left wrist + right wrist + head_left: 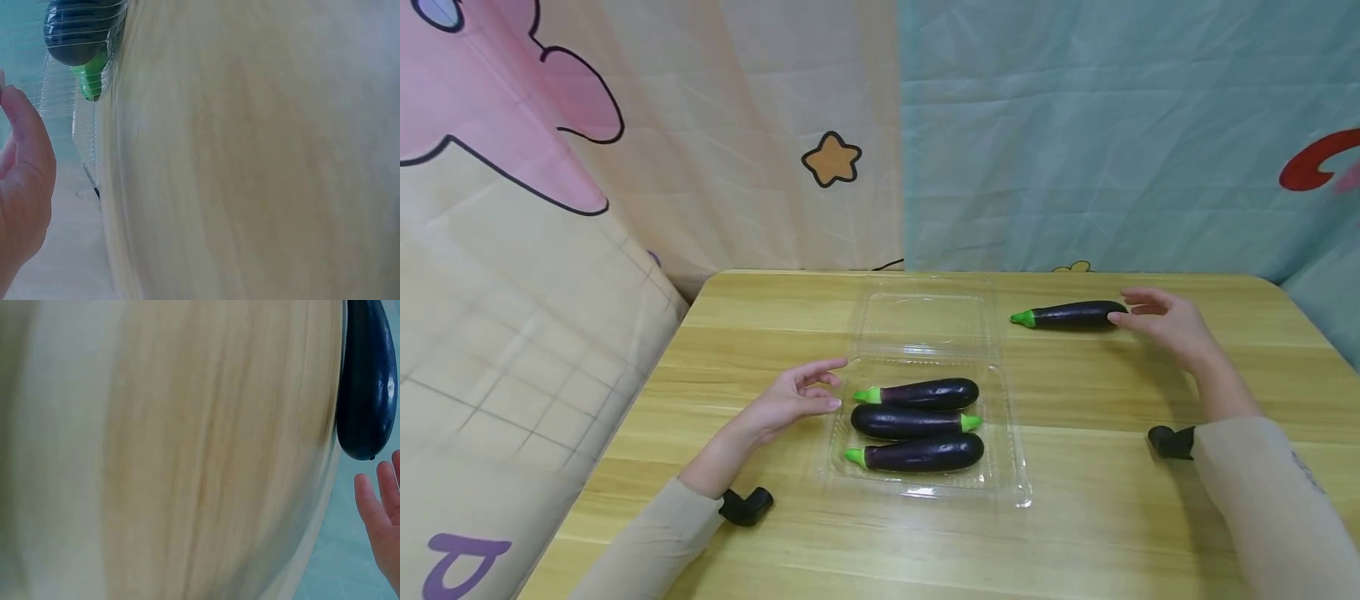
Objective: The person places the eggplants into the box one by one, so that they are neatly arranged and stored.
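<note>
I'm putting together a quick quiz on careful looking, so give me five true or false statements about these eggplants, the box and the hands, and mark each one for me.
1. Three eggplants lie in the clear plastic box. True.
2. The lid is closed over them. False: it lies folded open on the far side of the box.
3. The right hand is at the round end of the lone eggplant outside the box. True.
4. The left hand is gripping an eggplant. False: it holds nothing and is beside the left edge of the box.
5. In the head view, all three boxed stems point left. False: the middle one points right.
</note>
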Demonstrator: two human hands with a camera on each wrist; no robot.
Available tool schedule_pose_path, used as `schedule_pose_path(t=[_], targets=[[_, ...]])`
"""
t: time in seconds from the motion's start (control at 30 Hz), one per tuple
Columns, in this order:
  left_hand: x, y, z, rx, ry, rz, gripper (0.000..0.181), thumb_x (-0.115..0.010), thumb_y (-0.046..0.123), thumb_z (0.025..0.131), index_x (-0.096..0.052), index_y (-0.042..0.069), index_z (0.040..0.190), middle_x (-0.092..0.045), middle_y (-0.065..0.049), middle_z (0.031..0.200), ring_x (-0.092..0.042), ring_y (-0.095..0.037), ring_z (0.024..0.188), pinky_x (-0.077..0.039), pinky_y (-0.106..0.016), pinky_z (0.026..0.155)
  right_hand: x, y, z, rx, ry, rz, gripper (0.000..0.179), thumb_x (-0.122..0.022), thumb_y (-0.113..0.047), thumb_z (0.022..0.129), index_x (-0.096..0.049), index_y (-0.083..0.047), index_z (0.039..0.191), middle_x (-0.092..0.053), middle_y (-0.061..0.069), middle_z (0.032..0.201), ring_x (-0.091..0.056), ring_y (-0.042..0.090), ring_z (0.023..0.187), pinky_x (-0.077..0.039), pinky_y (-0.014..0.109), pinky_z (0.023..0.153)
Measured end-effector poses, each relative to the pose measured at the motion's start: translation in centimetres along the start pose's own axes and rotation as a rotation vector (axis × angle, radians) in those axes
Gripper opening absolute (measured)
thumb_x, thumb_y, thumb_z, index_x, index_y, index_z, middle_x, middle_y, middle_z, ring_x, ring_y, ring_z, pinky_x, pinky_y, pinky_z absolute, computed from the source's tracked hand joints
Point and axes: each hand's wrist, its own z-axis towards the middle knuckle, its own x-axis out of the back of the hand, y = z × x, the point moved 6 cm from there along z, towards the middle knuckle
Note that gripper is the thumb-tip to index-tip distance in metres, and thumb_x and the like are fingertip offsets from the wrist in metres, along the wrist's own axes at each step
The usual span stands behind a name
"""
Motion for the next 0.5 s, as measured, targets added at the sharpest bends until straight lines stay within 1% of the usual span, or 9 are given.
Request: schedule_pose_path(t=[0.1, 0.17, 0.4, 0.5], targets=[[0.0, 0.0, 0.1, 0.000, -0.003, -0.001, 0.068, -0.065, -0.002, 0.082, -0.032, -0.002, 0.142, -0.046, -0.012, 0.113, -0.056, -0.013, 0.088, -0.051, -0.023, 0.081, 0.0, 0.2, 0.3, -0.004, -0.016, 0.001, 0.073, -0.062, -0.046, 0.085, -0.037, -0.005, 0.140, -0.038, 0.019, 0.136, -0.039, 0.023, 0.115, -0.037, 0.040, 0.089], [0.0, -0.1, 0.2, 0.006, 0.003, -0.003, 0.068, -0.065, -0.001, 0.082, -0.033, -0.001, 0.142, -0.046, -0.012, 0.114, -0.056, -0.013, 0.088, -0.051, -0.023, 0.080, -0.1, 0.4, 0.6, -0.003, -0.025, -0.008, 0.076, -0.062, -0.047, 0.085, -0.035, -0.003, 0.141, -0.037, 0.020, 0.138, -0.035, 0.030, 0.120, -0.036, 0.043, 0.091], [0.1, -0.2, 0.1, 0.009, 0.013, -0.005, 0.068, -0.065, -0.002, 0.082, -0.033, 0.000, 0.142, -0.046, -0.010, 0.113, -0.056, -0.013, 0.087, -0.051, -0.022, 0.080, -0.3, 1.1, 1.5, -0.012, -0.040, 0.000, 0.078, -0.062, -0.047, 0.085, -0.033, -0.003, 0.143, -0.032, 0.022, 0.142, -0.029, 0.039, 0.128, -0.033, 0.054, 0.097], [0.0, -0.2, 0.1, 0.005, 0.009, -0.005, 0.068, -0.065, -0.002, 0.082, -0.033, -0.001, 0.142, -0.046, -0.011, 0.113, -0.055, -0.012, 0.087, -0.051, -0.022, 0.080, -0.4, 1.0, 1.8, -0.013, -0.040, 0.003, 0.080, -0.063, -0.048, 0.084, -0.034, -0.003, 0.142, -0.031, 0.023, 0.142, -0.028, 0.040, 0.129, -0.030, 0.055, 0.099]])
